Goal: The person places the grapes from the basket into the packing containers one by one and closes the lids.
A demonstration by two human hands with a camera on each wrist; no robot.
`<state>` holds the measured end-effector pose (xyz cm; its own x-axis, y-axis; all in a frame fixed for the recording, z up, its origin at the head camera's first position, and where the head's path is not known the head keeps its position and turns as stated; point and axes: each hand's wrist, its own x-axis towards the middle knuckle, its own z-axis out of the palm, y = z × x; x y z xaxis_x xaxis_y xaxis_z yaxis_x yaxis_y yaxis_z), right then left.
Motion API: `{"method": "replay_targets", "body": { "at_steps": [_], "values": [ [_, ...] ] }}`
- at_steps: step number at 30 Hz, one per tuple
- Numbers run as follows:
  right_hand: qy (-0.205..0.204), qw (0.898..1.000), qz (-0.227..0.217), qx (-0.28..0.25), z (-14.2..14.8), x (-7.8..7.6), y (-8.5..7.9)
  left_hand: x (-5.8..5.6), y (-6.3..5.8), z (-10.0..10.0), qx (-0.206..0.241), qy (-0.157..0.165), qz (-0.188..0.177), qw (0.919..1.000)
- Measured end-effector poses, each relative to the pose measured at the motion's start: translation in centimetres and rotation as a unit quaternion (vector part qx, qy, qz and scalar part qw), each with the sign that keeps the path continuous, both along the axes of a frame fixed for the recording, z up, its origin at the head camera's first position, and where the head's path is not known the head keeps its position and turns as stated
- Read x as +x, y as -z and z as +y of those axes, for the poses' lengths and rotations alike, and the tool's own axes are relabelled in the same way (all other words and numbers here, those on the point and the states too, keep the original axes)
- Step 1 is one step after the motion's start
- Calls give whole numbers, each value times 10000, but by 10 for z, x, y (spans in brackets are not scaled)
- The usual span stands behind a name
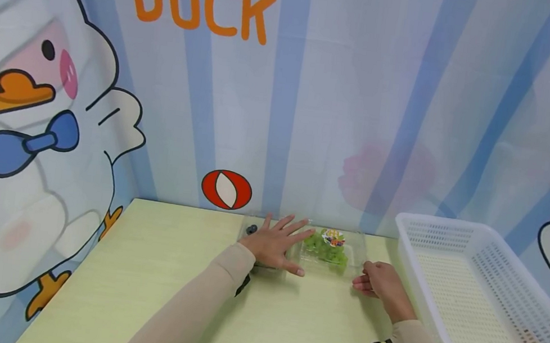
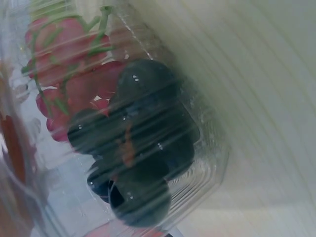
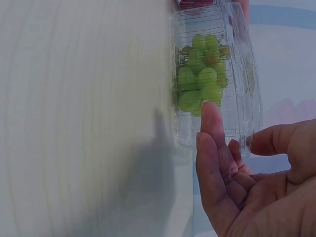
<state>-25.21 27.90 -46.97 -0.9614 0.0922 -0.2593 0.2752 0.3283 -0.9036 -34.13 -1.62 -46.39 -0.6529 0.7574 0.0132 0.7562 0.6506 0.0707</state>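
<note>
Two clear plastic fruit boxes stand side by side at the table's back edge. Green grapes (image 3: 197,79) fill part of the right-hand plastic box (image 1: 358,246), whose lid bears a colourful round sticker (image 1: 333,237). My left hand (image 1: 274,246) lies with fingers spread over the left-hand plastic box (image 2: 217,168), hiding most of it. Dark grapes (image 2: 143,197) and red grapes (image 2: 74,39) show through clear plastic in the left wrist view. With thumb and a finger, my right hand (image 3: 256,177) pinches the near right corner of the green-grape box; its other fingers lie along the side.
A white perforated basket (image 1: 429,313) stands at the right of the pale yellow table (image 1: 141,269), close to my right forearm. Behind the table hangs a blue and white striped curtain (image 1: 332,116) with duck drawings.
</note>
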Motion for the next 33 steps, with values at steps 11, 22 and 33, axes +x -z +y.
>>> {"method": "replay_targets", "body": {
  "at_steps": [11,22,33],
  "values": [
    [-5,10000,14,-19,0,-1,1,0,1,0,22,-5,76,10000],
    [70,10000,28,-16,0,-1,2,-1,2,0,5,-2,27,10000],
    [157,9998,29,-104,-2,-2,4,0,-1,1,2,-21,-30,10000]
  ]
}}
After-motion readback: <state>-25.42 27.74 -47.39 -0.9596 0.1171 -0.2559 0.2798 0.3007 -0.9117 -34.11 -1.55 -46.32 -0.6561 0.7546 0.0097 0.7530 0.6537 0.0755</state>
